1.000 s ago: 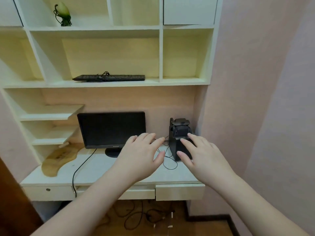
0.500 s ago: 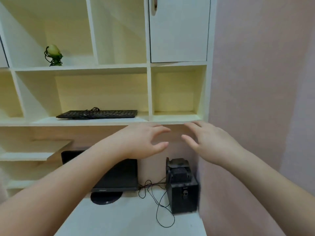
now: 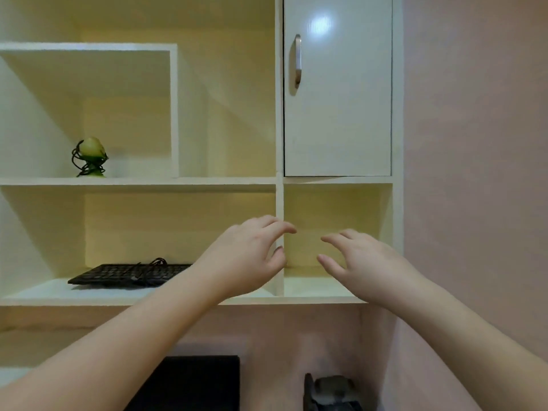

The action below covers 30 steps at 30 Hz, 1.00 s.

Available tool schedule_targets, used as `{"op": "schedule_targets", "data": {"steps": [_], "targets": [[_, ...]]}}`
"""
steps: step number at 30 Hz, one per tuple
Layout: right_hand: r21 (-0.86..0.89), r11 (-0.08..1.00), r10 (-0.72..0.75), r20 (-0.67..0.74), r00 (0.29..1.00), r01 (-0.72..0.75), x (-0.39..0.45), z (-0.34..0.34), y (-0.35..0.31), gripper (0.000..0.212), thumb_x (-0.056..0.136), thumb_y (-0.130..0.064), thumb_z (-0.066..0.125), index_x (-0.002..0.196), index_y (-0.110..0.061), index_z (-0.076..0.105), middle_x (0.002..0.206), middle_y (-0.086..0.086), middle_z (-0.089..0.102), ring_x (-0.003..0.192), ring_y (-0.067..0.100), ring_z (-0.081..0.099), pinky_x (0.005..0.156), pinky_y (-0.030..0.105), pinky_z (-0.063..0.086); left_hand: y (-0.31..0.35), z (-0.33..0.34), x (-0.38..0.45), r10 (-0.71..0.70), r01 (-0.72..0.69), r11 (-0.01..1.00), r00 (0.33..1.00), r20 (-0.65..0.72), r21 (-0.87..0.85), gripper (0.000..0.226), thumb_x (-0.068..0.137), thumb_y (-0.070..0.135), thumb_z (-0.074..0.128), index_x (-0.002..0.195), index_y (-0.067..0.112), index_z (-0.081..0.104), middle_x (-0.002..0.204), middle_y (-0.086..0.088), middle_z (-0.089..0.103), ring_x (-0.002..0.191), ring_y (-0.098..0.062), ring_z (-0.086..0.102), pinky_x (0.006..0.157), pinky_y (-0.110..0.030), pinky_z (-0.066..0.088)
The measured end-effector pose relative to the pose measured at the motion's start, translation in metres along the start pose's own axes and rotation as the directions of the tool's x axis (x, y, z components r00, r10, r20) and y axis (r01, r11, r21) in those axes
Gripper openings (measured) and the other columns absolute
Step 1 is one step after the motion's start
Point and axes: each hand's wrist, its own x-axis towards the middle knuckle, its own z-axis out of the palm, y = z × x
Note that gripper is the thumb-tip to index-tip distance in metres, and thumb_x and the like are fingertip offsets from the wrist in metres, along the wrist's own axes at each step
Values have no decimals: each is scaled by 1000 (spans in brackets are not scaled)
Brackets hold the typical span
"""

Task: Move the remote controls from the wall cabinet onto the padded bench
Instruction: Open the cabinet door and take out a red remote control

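A white wall cabinet door [image 3: 338, 114] with a metal handle [image 3: 297, 61] stands closed at the upper right of the shelf unit. No remote control and no padded bench is in view. My left hand [image 3: 246, 256] and my right hand [image 3: 358, 262] are raised side by side in front of the small open cubby [image 3: 338, 221] just below that door. The fingers of both hands are loosely spread and hold nothing. Neither hand touches the door or its handle.
A black keyboard [image 3: 124, 274] with its cable lies on the shelf to the left. A small green ornament [image 3: 89, 157] stands one shelf higher. A dark monitor [image 3: 192, 381] and a black device [image 3: 329, 393] show at the bottom edge. A pink wall [image 3: 474, 173] bounds the right.
The view has tilted upward from the desk to the upper shelves. Both hands rose from near the desk to the cubby under the closed cabinet door.
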Motion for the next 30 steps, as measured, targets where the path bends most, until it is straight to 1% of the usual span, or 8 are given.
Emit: {"op": "schedule_targets", "data": {"steps": [7, 10, 14, 17, 20, 24, 27, 30], "targets": [[-106, 994, -1, -187, 982, -19, 74, -27, -22, 51, 96, -54, 32, 140, -29, 39, 139, -3, 46, 124, 20, 46, 96, 36, 41, -56, -27, 48, 84, -80, 995, 993, -82, 58, 41, 95, 38, 41, 137, 34, 43, 137, 13, 48, 125, -10, 44, 104, -32, 37], [-211, 977, -56, -298, 953, -9, 108, -37, -20, 48, 96, -51, 31, 137, -28, 41, 135, -1, 49, 122, 21, 46, 97, 36, 36, -73, -25, 71, 146, -109, 969, 976, -159, 220, 43, 95, 40, 37, 135, 30, 45, 126, 8, 55, 115, -15, 51, 96, -36, 42], [-324, 946, -128, -418, 899, -15, 146, -45, -12, 48, 96, -49, 31, 136, -25, 42, 136, -1, 48, 124, 22, 43, 101, 36, 31, -94, -14, 101, 246, -118, 928, 908, -341, 354, 40, 88, 37, 38, 118, 20, 59, 105, 0, 65, 95, -23, 61, 82, -40, 49], [-318, 948, -156, -472, 868, -3, 170, -48, -4, 47, 97, -46, 33, 138, -25, 40, 137, 0, 47, 126, 22, 41, 102, 35, 28, -100, -9, 124, 244, -83, 927, 874, -420, 366, 38, 86, 33, 43, 114, 17, 62, 102, -3, 65, 91, -26, 62, 81, -41, 50], [-281, 960, -163, -552, 818, 2, 192, -51, 4, 48, 96, -44, 36, 140, -23, 39, 138, 0, 46, 127, 22, 39, 103, 34, 25, -103, -5, 140, 234, -60, 922, 874, -426, 383, 40, 85, 34, 43, 117, 17, 60, 104, -5, 64, 92, -27, 62, 82, -41, 50], [-209, 978, -162, -708, 688, 16, 223, -62, 14, 49, 94, -39, 43, 138, -18, 44, 135, 3, 50, 129, 24, 39, 105, 35, 21, -101, -7, 158, 215, -15, 912, 868, -448, 409, 44, 85, 35, 41, 120, 15, 58, 111, -9, 63, 98, -29, 62, 82, -43, 51], [-137, 989, -145, -774, 616, 62, 243, -74, 20, 46, 92, -36, 45, 135, -18, 46, 131, 4, 52, 126, 25, 41, 103, 35, 21, -101, -15, 172, 212, 8, 906, 856, -471, 424, 46, 84, 35, 41, 121, 14, 58, 113, -10, 64, 100, -31, 62, 82, -42, 51], [-83, 991, -131, -793, 595, 107, 260, -86, 23, 45, 92, -33, 45, 135, -20, 45, 128, 4, 53, 121, 25, 43, 100, 35, 26, -101, -25, 182, 197, 31, 908, 848, -491, 417, 48, 83, 34, 42, 123, 13, 58, 114, -11, 63, 100, -31, 61, 84, -45, 51]]}}
